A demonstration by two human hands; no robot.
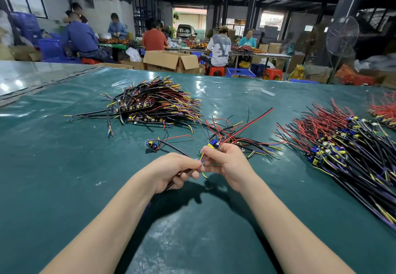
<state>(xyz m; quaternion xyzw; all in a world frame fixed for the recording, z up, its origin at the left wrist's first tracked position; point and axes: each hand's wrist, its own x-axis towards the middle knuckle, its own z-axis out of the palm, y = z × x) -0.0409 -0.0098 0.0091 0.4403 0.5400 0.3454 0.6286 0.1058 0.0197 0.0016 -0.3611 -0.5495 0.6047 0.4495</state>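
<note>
My left hand (174,172) grips a black cable (188,170) whose coloured wire ends stick out toward my right hand. My right hand (225,163) pinches a small circuit board (213,145) with yellow and blue parts; red wires (246,123) rise from it up and to the right. Both hands meet just above the green table cover (64,166), near its middle. Thin yellow and green wire ends (203,159) show between the fingers.
A pile of black cables with coloured tips (154,104) lies ahead left. A loose board with wires (152,145) lies just beyond my left hand. A small tangle (242,143) sits ahead right. A big heap of wired boards (347,151) fills the right side. People work at far tables.
</note>
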